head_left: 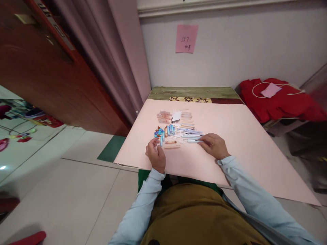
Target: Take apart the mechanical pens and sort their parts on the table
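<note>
Partly behind right hand point(214, 146): sticks point(191, 141)

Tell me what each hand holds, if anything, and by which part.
The right hand seems to pinch a thin whitish stick by its right end. The left hand is near a light-blue cylindrical tube; whether it holds that cannot be told.

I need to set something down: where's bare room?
Widest: the pink sheet right of the right hand, toward the red cloth. A smaller patch lies left of the blue pieces. Crowded: from those pieces across to pale sticks.
</note>
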`<state>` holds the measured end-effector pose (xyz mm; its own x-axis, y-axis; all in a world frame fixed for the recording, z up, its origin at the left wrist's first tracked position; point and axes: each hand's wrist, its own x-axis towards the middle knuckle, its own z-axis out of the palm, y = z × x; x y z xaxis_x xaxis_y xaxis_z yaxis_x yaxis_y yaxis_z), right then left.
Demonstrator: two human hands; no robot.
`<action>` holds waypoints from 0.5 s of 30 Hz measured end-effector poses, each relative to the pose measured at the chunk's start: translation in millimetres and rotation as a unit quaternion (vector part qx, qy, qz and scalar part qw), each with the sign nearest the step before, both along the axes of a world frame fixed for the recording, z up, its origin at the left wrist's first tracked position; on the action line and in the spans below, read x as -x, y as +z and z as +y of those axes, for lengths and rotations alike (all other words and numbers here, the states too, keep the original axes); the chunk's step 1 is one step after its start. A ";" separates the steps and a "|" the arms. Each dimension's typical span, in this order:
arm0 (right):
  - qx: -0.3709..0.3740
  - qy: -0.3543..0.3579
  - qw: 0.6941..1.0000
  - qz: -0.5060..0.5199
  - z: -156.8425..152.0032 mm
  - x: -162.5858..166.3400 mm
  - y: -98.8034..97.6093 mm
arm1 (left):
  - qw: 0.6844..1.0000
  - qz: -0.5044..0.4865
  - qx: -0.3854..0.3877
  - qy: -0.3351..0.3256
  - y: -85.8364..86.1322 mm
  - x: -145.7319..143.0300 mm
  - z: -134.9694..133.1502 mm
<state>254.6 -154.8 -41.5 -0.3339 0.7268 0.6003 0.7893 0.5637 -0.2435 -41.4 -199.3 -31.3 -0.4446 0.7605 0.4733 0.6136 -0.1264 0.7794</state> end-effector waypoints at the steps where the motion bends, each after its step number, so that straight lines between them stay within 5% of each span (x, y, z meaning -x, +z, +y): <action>1: 0.005 -0.002 1.000 0.009 -0.6 0.3 1.4 | 1.000 0.003 0.001 -0.002 0.1 0.1 0.2; 15: 0.023 -0.057 0.990 0.127 -3.1 -0.3 14.6 | 0.999 0.030 0.016 -0.016 -1.5 1.5 5.7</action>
<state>254.9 -157.9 -26.8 -0.0908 0.7796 0.6196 0.7577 0.4579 -0.4651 -42.9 -193.7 -32.8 -0.3912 0.7891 0.4737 0.6548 -0.1230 0.7457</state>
